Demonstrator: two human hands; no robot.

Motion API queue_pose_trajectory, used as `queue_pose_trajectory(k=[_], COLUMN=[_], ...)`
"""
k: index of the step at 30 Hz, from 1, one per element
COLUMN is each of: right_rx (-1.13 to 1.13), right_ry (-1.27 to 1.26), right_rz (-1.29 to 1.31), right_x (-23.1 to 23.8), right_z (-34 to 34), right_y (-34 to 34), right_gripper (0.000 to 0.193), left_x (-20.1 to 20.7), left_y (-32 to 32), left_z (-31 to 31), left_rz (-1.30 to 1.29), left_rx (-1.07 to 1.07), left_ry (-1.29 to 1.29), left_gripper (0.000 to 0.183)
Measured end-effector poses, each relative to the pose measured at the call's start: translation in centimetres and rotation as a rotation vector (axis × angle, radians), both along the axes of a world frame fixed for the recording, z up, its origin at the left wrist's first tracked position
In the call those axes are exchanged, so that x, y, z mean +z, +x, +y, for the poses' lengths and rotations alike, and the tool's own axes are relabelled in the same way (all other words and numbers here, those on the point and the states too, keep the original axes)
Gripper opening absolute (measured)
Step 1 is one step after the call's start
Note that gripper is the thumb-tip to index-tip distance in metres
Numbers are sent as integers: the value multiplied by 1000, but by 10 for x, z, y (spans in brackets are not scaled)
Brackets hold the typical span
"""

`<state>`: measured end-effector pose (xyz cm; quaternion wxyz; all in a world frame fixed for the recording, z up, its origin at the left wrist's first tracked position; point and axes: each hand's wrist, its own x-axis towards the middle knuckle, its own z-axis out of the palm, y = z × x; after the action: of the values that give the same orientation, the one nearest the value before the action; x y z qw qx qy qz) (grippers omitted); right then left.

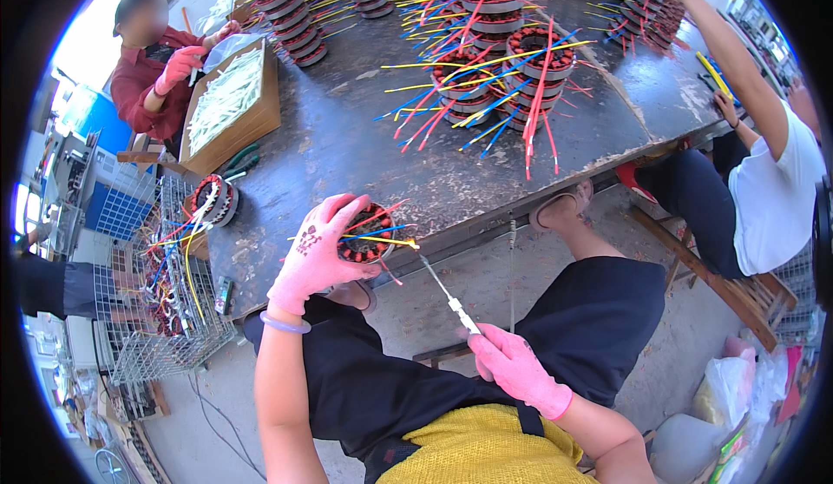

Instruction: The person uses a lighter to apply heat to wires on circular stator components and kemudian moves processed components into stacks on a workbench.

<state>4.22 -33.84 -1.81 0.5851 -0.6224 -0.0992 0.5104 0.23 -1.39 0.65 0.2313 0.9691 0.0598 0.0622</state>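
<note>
At a scuffed dark table [330,115], the wide-curved pink-gloved left hand [314,248] grips a red-wound ring [368,239]; the pink-gloved right hand [519,368] (lower) clasps a thin white-handled rod [456,307].

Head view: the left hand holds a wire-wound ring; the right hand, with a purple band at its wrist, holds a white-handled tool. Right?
No: the head view shows the purple band at the wrist of the left hand, which holds the wire-wound ring. The right hand does hold the white-handled tool.
</note>
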Motion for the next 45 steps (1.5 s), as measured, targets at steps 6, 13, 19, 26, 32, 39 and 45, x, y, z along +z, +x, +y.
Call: queue_pose_trajectory(k=[6,13,19,26,32,39,45], right_rx=[8,43,10,31,41,36,54], right_ry=[-2,-6,14,25,-5,21,1], right_rz=[-12,-75,-45,-82,-100,-101,-108], right_x=[-1,5,3,-6,0,-1,1], right_z=[-3,-2,-1,-3,-3,-2,-3], right_y=[1,3,2,1,4,3,5], right_gripper=[36,37,37,36,36,37,38], left_x=[-1,0,0,-2,-1,0,-1], left_y=[2,2,3,3,4,3,3], left_z=[0,-1,-3,-3,-3,-4,-3], left_rz=[-17,-17,-1,-24,-22,-17,-8], left_rx=[-9,-13,2,-8,-16,-8,-7], left_ry=[19,15,18,14,23,8,2], left_gripper=[93,94,93,94,94,92,93])
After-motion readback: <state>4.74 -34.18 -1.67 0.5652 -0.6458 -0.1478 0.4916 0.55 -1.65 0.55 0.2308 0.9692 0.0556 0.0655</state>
